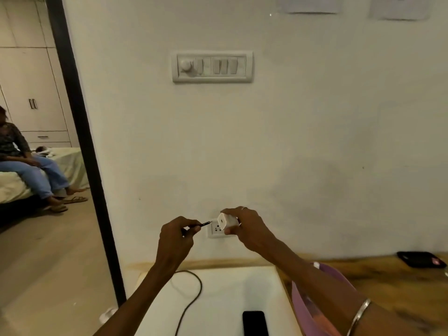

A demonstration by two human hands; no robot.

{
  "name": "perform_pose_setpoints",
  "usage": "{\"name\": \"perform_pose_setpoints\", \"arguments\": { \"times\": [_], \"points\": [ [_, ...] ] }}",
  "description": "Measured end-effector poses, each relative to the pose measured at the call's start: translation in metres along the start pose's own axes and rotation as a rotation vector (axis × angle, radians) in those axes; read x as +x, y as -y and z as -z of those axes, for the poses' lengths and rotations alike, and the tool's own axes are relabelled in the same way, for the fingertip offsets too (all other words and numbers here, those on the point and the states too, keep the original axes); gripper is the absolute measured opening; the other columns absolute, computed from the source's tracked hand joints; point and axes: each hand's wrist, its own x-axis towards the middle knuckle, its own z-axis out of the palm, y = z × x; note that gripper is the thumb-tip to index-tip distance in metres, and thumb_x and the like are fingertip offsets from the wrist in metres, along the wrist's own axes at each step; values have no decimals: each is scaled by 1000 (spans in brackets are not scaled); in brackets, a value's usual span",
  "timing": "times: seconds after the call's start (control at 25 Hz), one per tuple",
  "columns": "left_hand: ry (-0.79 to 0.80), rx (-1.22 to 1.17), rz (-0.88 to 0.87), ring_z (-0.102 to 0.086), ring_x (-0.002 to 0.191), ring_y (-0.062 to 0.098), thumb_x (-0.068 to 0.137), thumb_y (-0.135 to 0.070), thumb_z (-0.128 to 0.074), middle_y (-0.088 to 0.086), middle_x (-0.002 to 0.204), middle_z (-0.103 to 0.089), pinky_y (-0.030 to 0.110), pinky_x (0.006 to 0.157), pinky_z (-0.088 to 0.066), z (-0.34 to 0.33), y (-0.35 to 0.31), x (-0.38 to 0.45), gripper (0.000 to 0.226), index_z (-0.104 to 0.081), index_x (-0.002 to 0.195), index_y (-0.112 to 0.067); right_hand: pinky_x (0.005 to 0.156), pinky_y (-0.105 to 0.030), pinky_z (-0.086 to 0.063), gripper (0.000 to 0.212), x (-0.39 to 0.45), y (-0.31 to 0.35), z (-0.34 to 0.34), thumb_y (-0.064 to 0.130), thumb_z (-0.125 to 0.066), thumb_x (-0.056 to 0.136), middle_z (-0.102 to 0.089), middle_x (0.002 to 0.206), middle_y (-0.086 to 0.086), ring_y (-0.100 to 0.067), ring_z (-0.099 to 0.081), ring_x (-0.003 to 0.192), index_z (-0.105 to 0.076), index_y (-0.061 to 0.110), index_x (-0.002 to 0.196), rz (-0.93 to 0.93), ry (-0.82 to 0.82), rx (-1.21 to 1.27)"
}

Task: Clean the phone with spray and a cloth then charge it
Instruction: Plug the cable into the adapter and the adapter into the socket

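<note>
A: Where is the phone (255,323) lying?

B: It is lying flat on the white table (223,287), below both hands. The left hand (175,236) is pinching the cable plug (204,223), and the right hand (244,226) is wrapping around the white adapter (226,220), in front of the wall socket (215,229).

A: How will these 2 things handle?

B: The adapter is looking light and rigid, so gripping its sides seems right. The cable (191,299) is soft, so I think holding close behind the plug is better.

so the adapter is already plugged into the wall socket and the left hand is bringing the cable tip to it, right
Not quite: the head view shows the white adapter held in the right hand, in front of the wall socket, not plugged in. The left hand does hold the cable tip towards it.
</note>
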Motion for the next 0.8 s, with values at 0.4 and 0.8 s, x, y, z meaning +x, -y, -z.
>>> {"name": "perform_pose_setpoints", "arguments": {
  "times": [0.4, 0.8],
  "points": [
    [78, 275, -233, -60, 64, 7, 81, -20, -80, -16, 74, -64, 28, 51, -45, 6, -18, -16, 17, -80, 92, -32, 77, -16, -41, 54, -11, 3, -8, 23, -74, 79, -58, 120, -2, -13, -59, 101, -56, 25, 130, -76, 107, -142],
    [151, 426, -298, -65, 75, 21, 85, -19, -74, -12, 84, -67, 27, 53, -39, -1, -26, -18, 15, -79, 95, -31, 102, -37, -40, 43, -16, 1, -3, 22, -61, 88, -52, 134, -14, -31, -49, 123, -55, 20, 131, -57, 169, -256]
  ]
}}
